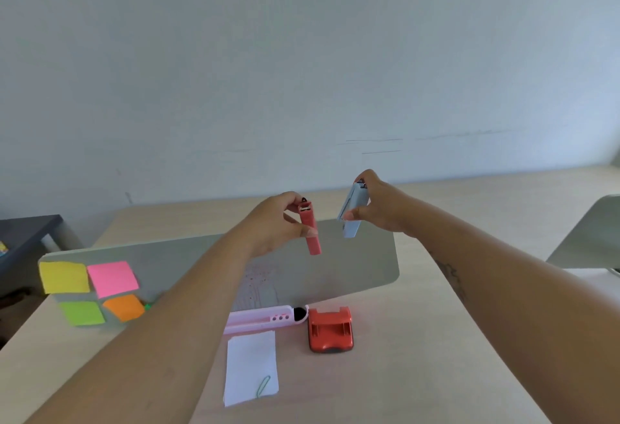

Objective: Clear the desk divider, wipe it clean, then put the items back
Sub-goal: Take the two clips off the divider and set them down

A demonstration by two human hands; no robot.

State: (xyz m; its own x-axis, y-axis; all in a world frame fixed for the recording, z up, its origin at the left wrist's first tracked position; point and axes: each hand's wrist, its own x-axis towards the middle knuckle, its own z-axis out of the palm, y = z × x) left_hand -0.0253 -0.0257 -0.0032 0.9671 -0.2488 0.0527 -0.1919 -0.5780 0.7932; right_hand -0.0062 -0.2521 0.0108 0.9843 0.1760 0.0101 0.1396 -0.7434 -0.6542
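The grey desk divider [352, 265] stands across the wooden desk, smudged with reddish marks near its middle. Several sticky notes cling to its left part: yellow [63, 276], pink [112, 278], green [82, 312] and orange [124, 306]. My left hand [271, 222] holds a small red stapler [310, 229] upright at the divider's top edge. My right hand [375, 203] grips a light blue stapler [352, 212] just to the right, also at the top edge.
In front of the divider lie a pink pencil case [261, 318], a red hole punch [330, 329] and a white paper sheet [250, 366] with a green clip. A dark side table [23, 232] stands at left, a grey chair [590, 235] at right.
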